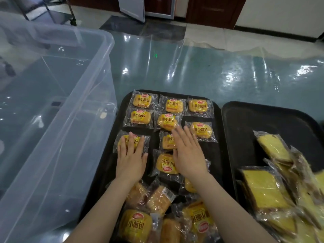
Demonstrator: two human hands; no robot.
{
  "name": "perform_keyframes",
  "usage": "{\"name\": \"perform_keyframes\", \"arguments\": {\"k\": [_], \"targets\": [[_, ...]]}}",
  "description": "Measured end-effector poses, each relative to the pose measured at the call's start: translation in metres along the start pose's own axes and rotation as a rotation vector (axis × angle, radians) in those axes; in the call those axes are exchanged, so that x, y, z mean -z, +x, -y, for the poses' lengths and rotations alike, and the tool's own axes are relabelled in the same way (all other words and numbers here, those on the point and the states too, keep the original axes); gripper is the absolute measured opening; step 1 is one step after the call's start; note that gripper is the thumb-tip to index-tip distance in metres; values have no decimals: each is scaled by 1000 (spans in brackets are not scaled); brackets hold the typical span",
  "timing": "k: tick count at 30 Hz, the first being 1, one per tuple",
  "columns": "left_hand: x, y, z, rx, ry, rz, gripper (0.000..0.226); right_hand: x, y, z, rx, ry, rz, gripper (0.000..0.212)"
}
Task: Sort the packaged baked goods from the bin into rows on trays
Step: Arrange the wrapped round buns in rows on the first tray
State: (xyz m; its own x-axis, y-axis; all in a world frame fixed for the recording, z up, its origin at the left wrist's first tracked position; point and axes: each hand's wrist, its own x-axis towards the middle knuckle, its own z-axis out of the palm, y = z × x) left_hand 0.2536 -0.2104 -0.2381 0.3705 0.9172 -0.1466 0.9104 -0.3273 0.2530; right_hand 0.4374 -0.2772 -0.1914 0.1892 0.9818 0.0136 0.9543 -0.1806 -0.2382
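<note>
A black tray (216, 151) holds small wrapped yellow buns in rows; three lie along its far edge, such as the bun (174, 105). My left hand (130, 159) lies flat, fingers apart, on the left bun of the third row (122, 139). My right hand (188, 153) lies flat over the middle bun of that row (166, 142), beside an upside-down bun (165, 163). A loose heap of buns (157, 216) fills the tray's near end. A second black tray (263, 120) on the right carries wrapped yellow cake slices (263, 188).
A large clear plastic bin (52, 102) stands at the left, close against the first tray. The table (175, 67) is covered in shiny clear film. Beyond it are a tiled floor, a cart's legs and a door.
</note>
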Motion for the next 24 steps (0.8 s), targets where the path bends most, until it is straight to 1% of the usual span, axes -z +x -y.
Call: {"name": "perform_keyframes", "arguments": {"k": [2,5,7,9,12,16,18,20,22,24], "targets": [[1,7,-6,43,-50,32,60,-8,0,-2,55,19,143,57],[8,18,-20,84,-172,62,61,-17,-7,-9,88,64,268,62],[12,21,-25,71,-236,57,61,-19,-13,-10,136,57,306,66],[12,20,-25,43,-235,28,59,-20,-15,-10,154,51,335,70],[12,14,-17,-13,-174,-16,57,-21,-11,-6,121,49,389,74],[15,11,-11,-51,-161,9,58,-23,-5,-3,95,38,430,78],[17,8,-13,-89,-136,-12,59,-22,-3,-3,90,47,438,79],[18,2,-18,-206,-119,-41,66,-19,-3,-4,92,86,405,78],[17,-4,-27,-342,-135,-42,73,-15,-5,-7,66,158,288,73],[15,-5,-39,-417,-149,6,74,-9,-9,-17,-19,223,152,67]]}}
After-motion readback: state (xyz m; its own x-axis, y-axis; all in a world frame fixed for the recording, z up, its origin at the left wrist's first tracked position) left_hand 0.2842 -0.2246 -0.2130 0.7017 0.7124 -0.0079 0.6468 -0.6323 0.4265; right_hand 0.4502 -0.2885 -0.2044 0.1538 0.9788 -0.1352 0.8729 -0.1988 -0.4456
